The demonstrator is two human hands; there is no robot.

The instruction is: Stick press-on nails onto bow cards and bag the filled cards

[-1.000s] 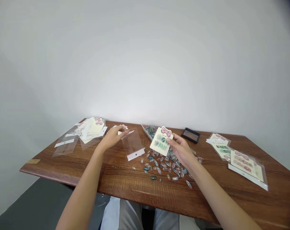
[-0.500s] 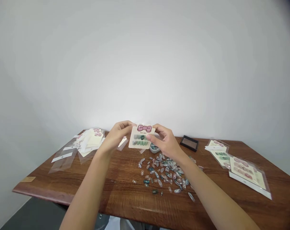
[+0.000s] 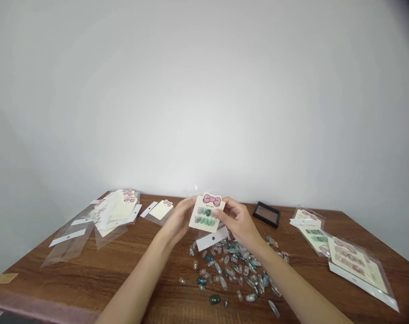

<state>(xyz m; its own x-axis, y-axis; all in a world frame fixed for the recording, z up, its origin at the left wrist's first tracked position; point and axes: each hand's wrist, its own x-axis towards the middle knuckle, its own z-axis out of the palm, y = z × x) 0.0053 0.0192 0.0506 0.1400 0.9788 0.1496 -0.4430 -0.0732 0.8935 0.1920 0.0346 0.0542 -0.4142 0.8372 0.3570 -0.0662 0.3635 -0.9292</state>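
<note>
1. Cream-coloured card [image 3: 197,224] with a pink bow faces me, printed side showing, two rows of green nail tips across it. I read its bow end as pointing between 12 and 1 o'clock, its long axis running back to between 6 and 7.
2. My right hand [image 3: 240,222] has the card pinched at its 3 o'clock side: thumb flat on the front over the nail tips, fingers curled close by the upper edge, partly hidden behind.
3. My left hand [image 3: 181,219] is at the card's 9 o'clock edge, its fingertips behind it; I cannot tell how far they are open or what they grip.
4. A clear bag [image 3: 212,239] lies behind the card, its white strip showing at 5 o'clock.
5. The card is above the wooden table [image 3: 89,279], loose nail tips [image 3: 224,270] around 5 o'clock, a black-framed case [image 3: 267,215] at 3, a bagged blank card [image 3: 161,210] between 9 and 10.
</note>
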